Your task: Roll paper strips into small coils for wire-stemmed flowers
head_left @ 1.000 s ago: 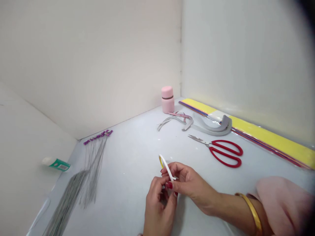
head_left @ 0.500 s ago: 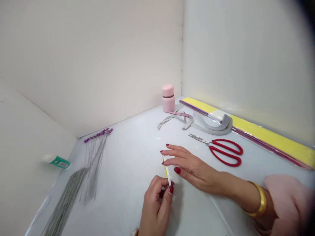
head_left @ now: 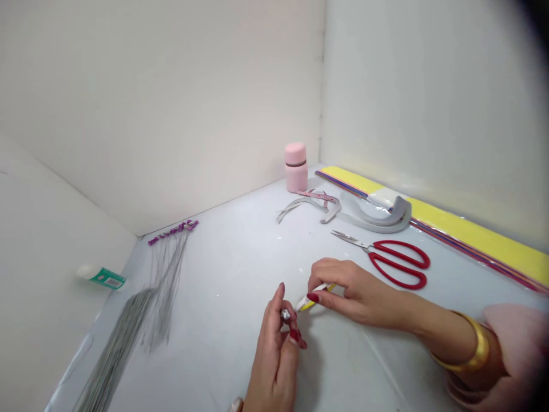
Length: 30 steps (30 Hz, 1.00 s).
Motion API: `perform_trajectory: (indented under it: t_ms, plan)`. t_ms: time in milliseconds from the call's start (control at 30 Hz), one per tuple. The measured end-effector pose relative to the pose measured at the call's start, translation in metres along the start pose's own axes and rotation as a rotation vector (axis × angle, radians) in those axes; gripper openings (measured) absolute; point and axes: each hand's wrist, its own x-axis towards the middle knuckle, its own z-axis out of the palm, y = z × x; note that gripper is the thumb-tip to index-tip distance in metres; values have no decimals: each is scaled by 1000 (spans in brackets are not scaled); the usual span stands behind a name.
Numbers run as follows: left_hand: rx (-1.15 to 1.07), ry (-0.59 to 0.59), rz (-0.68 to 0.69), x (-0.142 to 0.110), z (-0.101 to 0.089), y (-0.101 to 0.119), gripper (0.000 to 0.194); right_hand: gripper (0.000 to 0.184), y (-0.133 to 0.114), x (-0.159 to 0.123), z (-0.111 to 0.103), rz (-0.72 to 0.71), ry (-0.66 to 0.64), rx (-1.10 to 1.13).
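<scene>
My right hand [head_left: 343, 289] is closed in a pinch on a thin white and yellow strip [head_left: 316, 297], which slants down to the left. The strip's lower end is close to the fingers of my left hand [head_left: 278, 343]; whether they touch it I cannot tell. My left hand has its fingers loosely bent and apart, one pointing up, with nothing plainly held. A small shiny spot shows among those fingers, too small to name. Scissors with red handles [head_left: 398, 263] lie just beyond my right hand, blades pointing left.
Thin grey wires [head_left: 120, 337] lie at the left, some tipped with purple beads [head_left: 174, 230]. A green and white tube [head_left: 105, 277] is at the left edge. Farther back are a pink jar [head_left: 295, 167], curled grey strips [head_left: 377, 220] and a yellow-topped pack [head_left: 472, 234] along the wall.
The strip was upright in my left hand, with my right hand spread beside it. Now my right hand grips it, tilted to the right, and my left fingers have let go and loosened.
</scene>
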Motion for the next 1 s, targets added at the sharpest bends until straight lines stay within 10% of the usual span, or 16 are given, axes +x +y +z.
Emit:
perform_trajectory:
  t_ms: [567, 833, 1000]
  plan:
    - [-139, 200, -111, 2, -4, 6, 30, 11, 0, -2, 17, 203, 135, 134]
    - [63, 174, 197, 4, -7, 5, 20, 13, 0, -4, 23, 188, 157, 108]
    - [-61, 285, -48, 1, -3, 6, 28, 10, 0, -5, 26, 194, 172, 124]
